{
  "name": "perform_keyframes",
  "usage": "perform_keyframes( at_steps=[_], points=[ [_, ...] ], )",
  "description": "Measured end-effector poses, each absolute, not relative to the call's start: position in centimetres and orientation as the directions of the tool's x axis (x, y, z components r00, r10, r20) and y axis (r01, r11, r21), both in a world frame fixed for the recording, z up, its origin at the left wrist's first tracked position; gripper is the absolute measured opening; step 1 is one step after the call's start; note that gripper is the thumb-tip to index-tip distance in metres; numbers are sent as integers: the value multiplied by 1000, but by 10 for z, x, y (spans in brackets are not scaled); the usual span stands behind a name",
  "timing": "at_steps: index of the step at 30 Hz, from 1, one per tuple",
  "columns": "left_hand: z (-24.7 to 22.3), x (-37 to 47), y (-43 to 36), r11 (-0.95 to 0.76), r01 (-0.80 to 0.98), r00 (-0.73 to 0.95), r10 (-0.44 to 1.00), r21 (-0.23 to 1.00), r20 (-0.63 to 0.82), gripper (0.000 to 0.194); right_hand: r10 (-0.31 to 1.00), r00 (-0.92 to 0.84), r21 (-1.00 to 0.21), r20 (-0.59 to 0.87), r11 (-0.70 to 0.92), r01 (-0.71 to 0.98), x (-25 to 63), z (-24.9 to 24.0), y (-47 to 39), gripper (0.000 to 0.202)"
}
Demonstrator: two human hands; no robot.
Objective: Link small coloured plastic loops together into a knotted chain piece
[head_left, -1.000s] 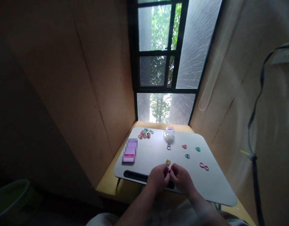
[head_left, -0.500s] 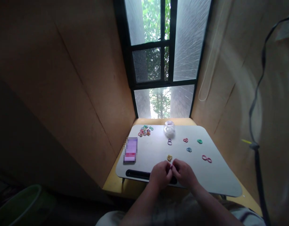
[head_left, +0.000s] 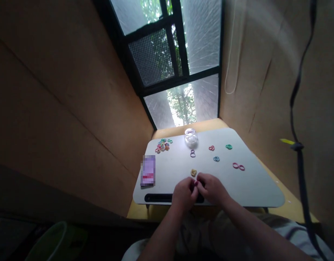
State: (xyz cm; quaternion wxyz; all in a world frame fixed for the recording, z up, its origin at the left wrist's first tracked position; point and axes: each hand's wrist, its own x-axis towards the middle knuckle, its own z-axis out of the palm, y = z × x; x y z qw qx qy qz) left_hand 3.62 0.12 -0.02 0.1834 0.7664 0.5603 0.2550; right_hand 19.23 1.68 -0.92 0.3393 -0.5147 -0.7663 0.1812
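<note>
Near the front edge of the white table (head_left: pixel 167 166), my left hand (head_left: pixel 183 193) and my right hand (head_left: pixel 212 188) meet with bent, closed fingers. Pinched between their fingertips is a small dark pink hair tie (head_left: pixel 196 183), mostly hidden by the fingers. Just beyond the hands lies a small bunch of yellow hair ties (head_left: pixel 193 172). Farther back are a purple pair (head_left: pixel 192 153), a red bunch (head_left: pixel 212 148), a blue bunch (head_left: pixel 216 159) and a green bunch (head_left: pixel 229 146). A pink pair (head_left: pixel 238 166) lies to the right.
A mixed pile of coloured hair ties (head_left: pixel 163 146) lies at the back left. A clear round container (head_left: pixel 191 138) stands at the back. On the left is a phone (head_left: pixel 148 170) with a blurred screen. A black slot (head_left: pixel 158 198) runs along the front edge; a dark cable (head_left: pixel 297 146) hangs right.
The view has tilted and shifted, so the window and table sit higher and turned. My hands remain together at the same place on the table, fingers still pinching.
</note>
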Motion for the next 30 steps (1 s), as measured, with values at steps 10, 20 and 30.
perform_keyframes(
  at_steps=[10,20,30],
  points=[
    [-1,36,2,-292,737,223,956,609,189,7,916,-239,-645,322,397,653,192,-10,16,12],
    [-8,29,0,-327,717,232,945,615,232,8,911,-248,-619,329,407,672,188,-16,17,13],
    [-8,26,-3,-348,689,235,937,636,257,8,909,-232,-595,346,404,695,185,-22,15,16]
  ],
)
